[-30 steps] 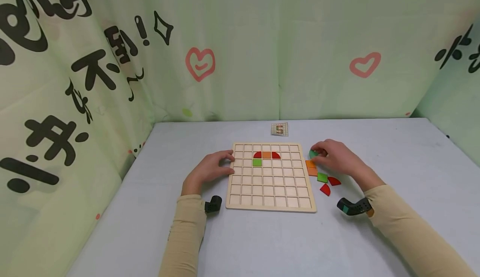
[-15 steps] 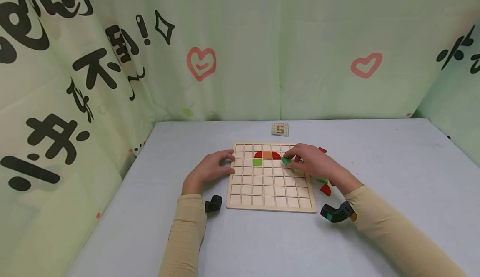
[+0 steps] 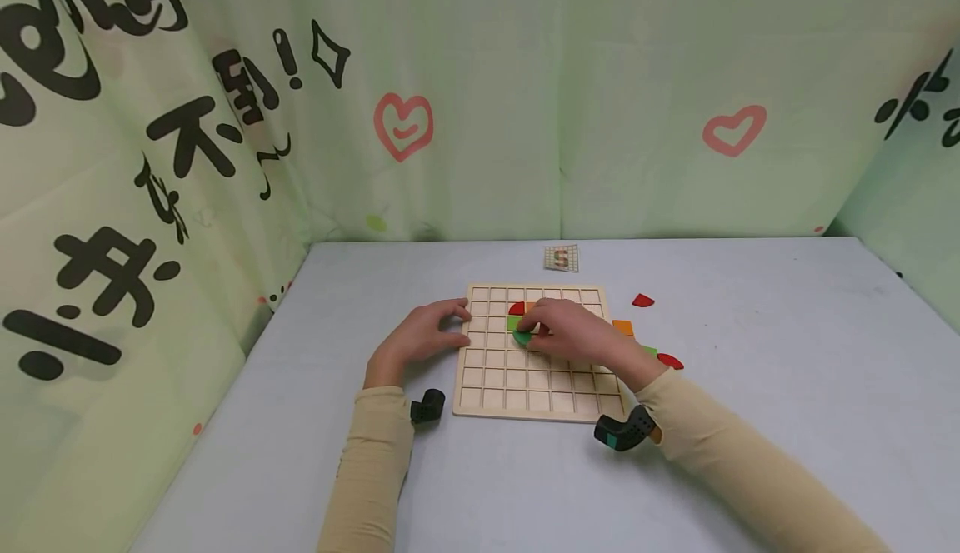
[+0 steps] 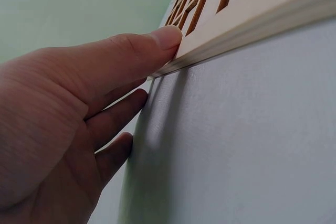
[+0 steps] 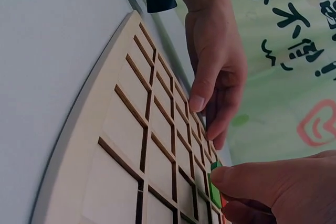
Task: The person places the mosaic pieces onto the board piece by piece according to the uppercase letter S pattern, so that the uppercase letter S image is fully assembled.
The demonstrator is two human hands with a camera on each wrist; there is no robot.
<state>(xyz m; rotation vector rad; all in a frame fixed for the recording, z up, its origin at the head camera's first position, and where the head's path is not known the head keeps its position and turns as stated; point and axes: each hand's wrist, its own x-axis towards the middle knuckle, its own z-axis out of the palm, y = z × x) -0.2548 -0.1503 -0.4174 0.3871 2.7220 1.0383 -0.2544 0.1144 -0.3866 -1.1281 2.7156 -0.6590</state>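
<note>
A wooden grid board (image 3: 517, 380) lies flat on the table. My left hand (image 3: 420, 336) rests at its left edge; in the left wrist view the thumb (image 4: 134, 45) touches the top of the frame, the other fingers loosely extended. My right hand (image 3: 573, 332) is over the board, pinching a dark green round-edged piece (image 3: 522, 339) between thumb and fingers. That piece is at the cell just below a light green square (image 3: 513, 323). Above the square sits a red quarter-circle (image 3: 517, 309), with an orange square (image 3: 530, 307) beside it, partly hidden by my right hand.
Loose pieces lie right of the board: a red quarter-circle (image 3: 642, 300), orange pieces (image 3: 622, 327), a light green one (image 3: 650, 351) and another red one (image 3: 670, 361). A small patterned card (image 3: 561, 258) lies behind the board. A printed curtain (image 3: 480, 161) stands behind the table.
My right hand has taken the dark green piece from beside the board and carried it left, over the grid. My left hand stays at the board's left edge.
</note>
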